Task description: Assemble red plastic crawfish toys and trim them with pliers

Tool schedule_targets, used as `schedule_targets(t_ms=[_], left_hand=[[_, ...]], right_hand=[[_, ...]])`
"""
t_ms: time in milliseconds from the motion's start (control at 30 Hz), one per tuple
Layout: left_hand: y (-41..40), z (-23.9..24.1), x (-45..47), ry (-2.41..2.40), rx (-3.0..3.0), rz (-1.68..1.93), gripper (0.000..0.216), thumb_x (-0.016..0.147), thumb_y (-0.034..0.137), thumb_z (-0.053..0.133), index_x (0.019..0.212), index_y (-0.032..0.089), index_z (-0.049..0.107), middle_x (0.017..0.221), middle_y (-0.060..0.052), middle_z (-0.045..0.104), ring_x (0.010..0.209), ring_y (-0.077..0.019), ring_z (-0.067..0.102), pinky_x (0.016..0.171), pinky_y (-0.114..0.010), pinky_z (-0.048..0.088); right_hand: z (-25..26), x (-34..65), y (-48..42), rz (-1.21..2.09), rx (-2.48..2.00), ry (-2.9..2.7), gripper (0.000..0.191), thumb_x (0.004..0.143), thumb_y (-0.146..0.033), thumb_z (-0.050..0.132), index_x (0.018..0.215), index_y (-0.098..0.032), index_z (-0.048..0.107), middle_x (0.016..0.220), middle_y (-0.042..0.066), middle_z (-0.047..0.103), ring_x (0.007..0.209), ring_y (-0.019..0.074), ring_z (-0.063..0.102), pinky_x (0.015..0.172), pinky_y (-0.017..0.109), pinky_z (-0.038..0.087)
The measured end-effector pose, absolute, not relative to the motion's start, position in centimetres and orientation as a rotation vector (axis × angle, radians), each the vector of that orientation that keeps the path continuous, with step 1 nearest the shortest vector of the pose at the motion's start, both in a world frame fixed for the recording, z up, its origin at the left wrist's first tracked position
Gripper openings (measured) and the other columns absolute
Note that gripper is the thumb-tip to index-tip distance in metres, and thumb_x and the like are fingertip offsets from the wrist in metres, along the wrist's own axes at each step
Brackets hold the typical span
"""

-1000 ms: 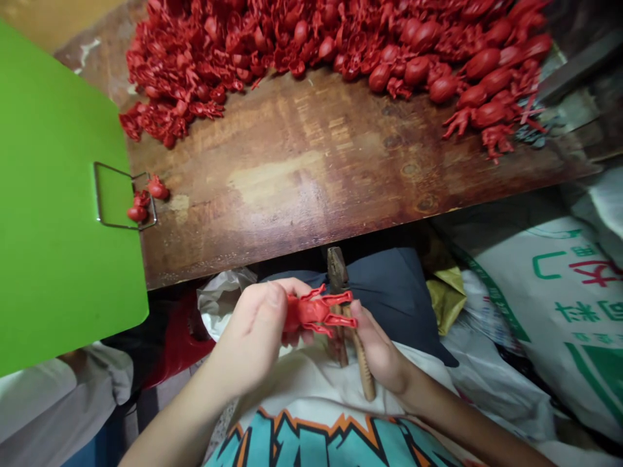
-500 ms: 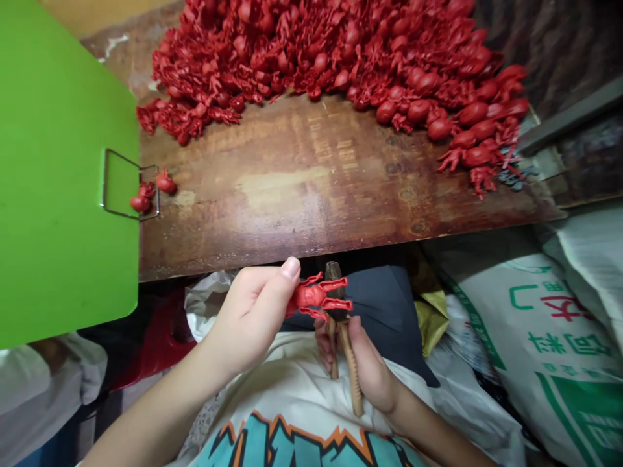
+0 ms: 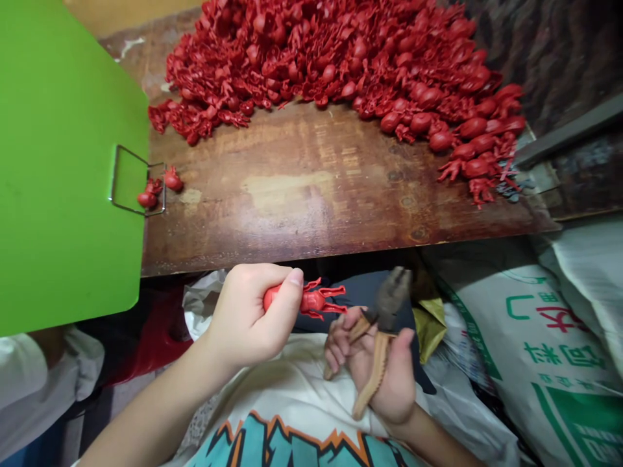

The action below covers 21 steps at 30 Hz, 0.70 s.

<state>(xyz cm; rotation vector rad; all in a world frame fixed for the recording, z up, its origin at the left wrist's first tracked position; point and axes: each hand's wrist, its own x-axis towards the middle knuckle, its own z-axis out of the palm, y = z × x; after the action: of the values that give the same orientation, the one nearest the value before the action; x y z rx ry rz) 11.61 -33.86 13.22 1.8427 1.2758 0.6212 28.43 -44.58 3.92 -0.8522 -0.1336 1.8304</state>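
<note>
My left hand (image 3: pixel 256 311) is closed round the head end of a small red plastic figure (image 3: pixel 315 301), whose limbs stick out to the right. Pliers with tan handles and dark jaws (image 3: pixel 388 305) rest in my right hand (image 3: pixel 389 379), the handles spread, thumb on one side and fingers on the other. Their jaws point up and away, apart from the figure. Both hands are over my lap, in front of the table's near edge. A large heap of similar red figures (image 3: pixel 335 65) covers the far part of the wooden table (image 3: pixel 282 220).
A green panel (image 3: pixel 63 175) with a wire handle (image 3: pixel 113 175) stands at the left, a few red pieces (image 3: pixel 173 179) beside it. Small grey pieces (image 3: pixel 510 188) lie by the heap's right end. A printed white sack (image 3: pixel 540 311) is at the right, a gold wrapper (image 3: pixel 431 327) nearby.
The pliers have moved right, away from the figure's legs, and tilted as my right hand turned palm up. My left hand still grips the figure, more of its head showing.
</note>
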Motion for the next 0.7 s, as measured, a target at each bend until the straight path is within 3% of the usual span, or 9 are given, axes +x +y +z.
schedule_targets(t_ms=[133, 367, 700], left_hand=[[-33.8, 13.1, 11.7, 1.262, 1.857, 0.570, 0.047, 0.104, 0.026, 0.043, 0.058, 0.021, 0.033, 0.051, 0.004, 0.035, 0.047, -0.0097, 0.033, 0.050, -0.029, 0.025], [-33.7, 12.8, 11.8, 1.245, 1.881, 0.493, 0.047, 0.102, 0.027, 0.044, 0.057, 0.020, 0.034, 0.052, 0.004, 0.035, 0.047, -0.0094, 0.033, 0.050, -0.029, 0.024], [-33.8, 12.7, 12.0, 1.249, 1.911, 0.461, 0.046, 0.102, 0.027, 0.045, 0.057, 0.021, 0.035, 0.051, 0.004, 0.037, 0.047, -0.0100, 0.034, 0.049, -0.029, 0.025]], right_hand=[[4.7, 29.1, -44.5, 1.663, -0.812, -0.159, 0.067, 0.083, -0.092, 0.052, 0.089, -0.027, 0.067, 0.068, -0.001, 0.053, 0.058, 0.0175, 0.048, 0.054, 0.031, 0.047], [4.6, 29.5, -44.5, 1.701, -0.848, -0.181, 0.068, 0.085, -0.092, 0.050, 0.088, -0.025, 0.063, 0.068, 0.000, 0.058, 0.055, 0.0179, 0.055, 0.053, 0.033, 0.053], [4.1, 30.1, -44.2, 1.740, -0.832, -0.178, 0.069, 0.083, -0.094, 0.049, 0.086, -0.026, 0.059, 0.066, -0.002, 0.056, 0.051, 0.0165, 0.052, 0.051, 0.032, 0.052]])
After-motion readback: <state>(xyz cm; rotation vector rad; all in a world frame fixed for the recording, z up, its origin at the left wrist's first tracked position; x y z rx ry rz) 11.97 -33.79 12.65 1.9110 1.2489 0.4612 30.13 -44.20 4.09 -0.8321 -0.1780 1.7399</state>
